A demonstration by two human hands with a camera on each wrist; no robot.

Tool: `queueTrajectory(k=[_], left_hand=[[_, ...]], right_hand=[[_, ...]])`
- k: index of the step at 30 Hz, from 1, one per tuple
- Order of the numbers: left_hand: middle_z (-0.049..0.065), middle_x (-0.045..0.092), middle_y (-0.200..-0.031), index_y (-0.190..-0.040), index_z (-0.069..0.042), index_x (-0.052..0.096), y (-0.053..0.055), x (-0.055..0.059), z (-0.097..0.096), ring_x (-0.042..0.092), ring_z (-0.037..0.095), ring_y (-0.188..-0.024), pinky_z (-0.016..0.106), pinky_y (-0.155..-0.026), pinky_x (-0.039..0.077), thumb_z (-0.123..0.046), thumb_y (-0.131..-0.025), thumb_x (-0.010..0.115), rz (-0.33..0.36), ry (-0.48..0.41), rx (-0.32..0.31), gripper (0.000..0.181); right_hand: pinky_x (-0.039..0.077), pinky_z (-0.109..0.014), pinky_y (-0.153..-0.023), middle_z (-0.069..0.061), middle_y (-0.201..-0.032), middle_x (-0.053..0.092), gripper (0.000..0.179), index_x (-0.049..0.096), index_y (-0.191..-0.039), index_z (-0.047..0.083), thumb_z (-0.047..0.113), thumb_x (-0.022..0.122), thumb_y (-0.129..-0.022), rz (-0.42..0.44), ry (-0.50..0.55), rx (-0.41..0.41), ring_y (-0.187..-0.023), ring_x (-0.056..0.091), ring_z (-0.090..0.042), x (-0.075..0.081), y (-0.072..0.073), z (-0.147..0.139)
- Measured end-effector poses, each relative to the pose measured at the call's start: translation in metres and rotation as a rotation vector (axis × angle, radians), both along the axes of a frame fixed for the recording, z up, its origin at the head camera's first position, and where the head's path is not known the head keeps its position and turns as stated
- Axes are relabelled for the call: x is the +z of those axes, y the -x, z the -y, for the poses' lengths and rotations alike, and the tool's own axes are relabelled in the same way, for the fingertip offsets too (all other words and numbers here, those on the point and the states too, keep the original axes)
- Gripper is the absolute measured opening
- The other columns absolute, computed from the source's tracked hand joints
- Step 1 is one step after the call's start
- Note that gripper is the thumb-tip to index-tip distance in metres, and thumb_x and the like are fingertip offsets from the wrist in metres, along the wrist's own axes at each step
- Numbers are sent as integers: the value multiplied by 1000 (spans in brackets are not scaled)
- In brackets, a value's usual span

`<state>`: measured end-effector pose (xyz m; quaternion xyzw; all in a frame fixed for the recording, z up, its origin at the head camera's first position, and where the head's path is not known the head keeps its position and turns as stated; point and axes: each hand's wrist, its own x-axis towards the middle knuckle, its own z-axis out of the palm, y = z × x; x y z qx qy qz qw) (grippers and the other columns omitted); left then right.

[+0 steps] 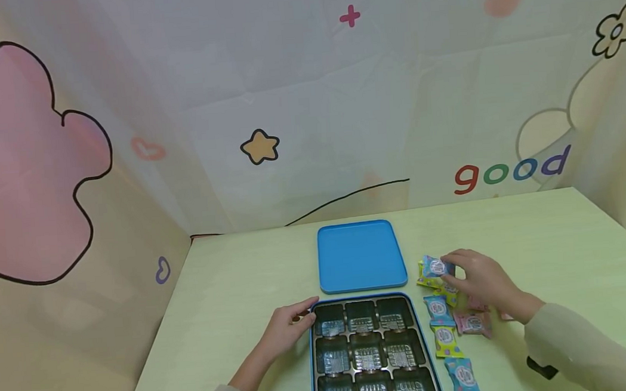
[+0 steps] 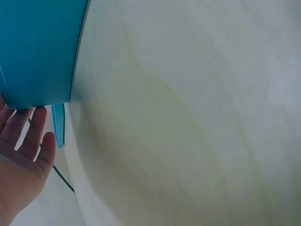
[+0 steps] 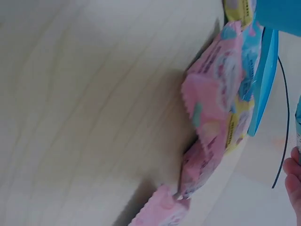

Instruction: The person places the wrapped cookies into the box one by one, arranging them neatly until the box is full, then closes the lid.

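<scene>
My right hand (image 1: 481,275) pinches a blue wrapped candy (image 1: 434,266) between thumb and fingers, over a yellow wrapped candy (image 1: 429,280) behind the others. In the right wrist view only fingertips (image 3: 292,172) show at the right edge, beside part of the blue wrapper. My left hand (image 1: 286,326) rests against the far left corner of a blue box (image 1: 312,363) with a dark, gridded insert (image 1: 367,332) whose visible compartments hold nothing. In the left wrist view its relaxed fingers (image 2: 35,134) touch the end of the box.
A flat blue lid (image 1: 360,255) lies just behind the box. Along the box's right side are blue candies (image 1: 464,379), yellow candies (image 1: 446,341) and pink candies (image 1: 473,323), some partly under my right hand. A printed cloth (image 1: 307,100) hangs behind the pale table (image 1: 227,284).
</scene>
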<state>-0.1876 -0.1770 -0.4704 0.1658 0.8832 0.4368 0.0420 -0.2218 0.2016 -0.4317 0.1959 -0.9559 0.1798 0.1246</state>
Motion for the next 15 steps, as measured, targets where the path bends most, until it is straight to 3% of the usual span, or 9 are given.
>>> queueTrajectory(k=[8, 15], left_hand=[[10, 57, -120, -123, -6, 53, -5, 10, -2, 59, 22, -95, 36, -80, 46, -17, -88, 53, 9, 48, -4, 37], [14, 53, -124, -125, -5, 50, -13, 23, 0, 60, 19, -87, 24, -64, 47, -19, -84, 58, 111, -2, -7, 43]], right_hand=[[49, -45, -78, -14, -102, 62, 36, 63, -104, 1, 19, 70, -74, -66, 13, 75, -95, 58, -31, 8, -8, 15], [51, -40, -73, -11, -98, 64, 35, 65, -100, 2, 18, 73, -70, -180, 14, 171, -90, 60, -26, 14, -13, 30]])
